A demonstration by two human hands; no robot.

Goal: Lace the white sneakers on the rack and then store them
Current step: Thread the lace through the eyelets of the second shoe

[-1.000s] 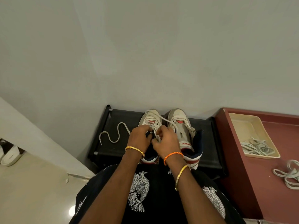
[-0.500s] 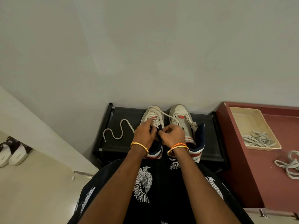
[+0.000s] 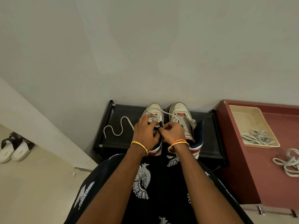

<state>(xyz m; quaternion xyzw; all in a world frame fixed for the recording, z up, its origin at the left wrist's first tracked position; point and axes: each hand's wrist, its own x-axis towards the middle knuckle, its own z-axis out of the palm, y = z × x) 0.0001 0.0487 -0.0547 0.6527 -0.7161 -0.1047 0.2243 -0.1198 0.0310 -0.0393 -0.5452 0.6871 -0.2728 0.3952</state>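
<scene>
Two white sneakers with navy and red heels stand side by side on a black rack [image 3: 123, 141], toes toward the wall. Over the left sneaker [image 3: 153, 110], my left hand [image 3: 145, 133] holds the upper part, fingers curled by the navy tongue. My right hand [image 3: 173, 132] pinches the white lace [image 3: 118, 128] at the same spot. One lace end trails in a wavy line over the rack to the left; another strand runs across to the right sneaker [image 3: 179, 113], which has no lace in its eyelets.
A maroon cabinet [image 3: 267, 172] stands to the right, bearing a cream tray [image 3: 242, 110] of several loose laces and another lace bundle [image 3: 289, 162] beside it. White slippers [image 3: 14, 149] lie on the floor far left. A wall rises right behind the rack.
My hands stay on the left sneaker's upper eyelets with small finger movements. The camera has tilted so the rack sits slightly lower and closer in view.
</scene>
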